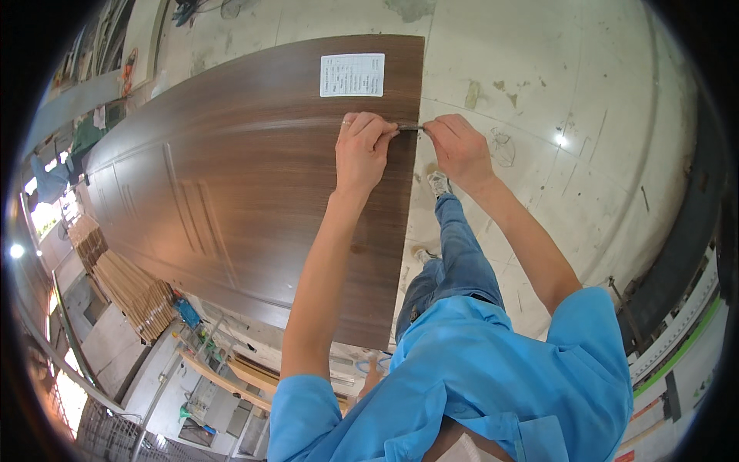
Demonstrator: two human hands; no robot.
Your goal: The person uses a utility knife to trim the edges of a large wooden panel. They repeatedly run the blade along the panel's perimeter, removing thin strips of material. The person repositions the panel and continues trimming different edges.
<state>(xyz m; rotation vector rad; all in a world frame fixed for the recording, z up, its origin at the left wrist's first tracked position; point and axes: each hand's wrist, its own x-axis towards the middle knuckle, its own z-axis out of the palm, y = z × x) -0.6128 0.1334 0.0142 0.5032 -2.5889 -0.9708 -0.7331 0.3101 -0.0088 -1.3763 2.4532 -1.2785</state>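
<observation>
A large brown wood-grain door panel [269, 177] with raised mouldings lies in front of me and to my left. Between my hands, over the panel's right edge, is a short, thin, dark stick-like thing [410, 128]; its exact kind is too small to make out. My left hand [362, 150], above the panel, pinches its left end. The right end is pinched by my right hand [462, 150], just past the edge and over the floor. A white printed sheet [352, 75] lies flat on the panel beyond my left hand.
Pale, stained floor [539, 100] stretches along the panel's right side. Stacked brown boards [135, 292] stand at the left. Wooden strips [246, 373] and metal framing lie at the lower left. A long dark beam-like edge [685, 223] runs along the right.
</observation>
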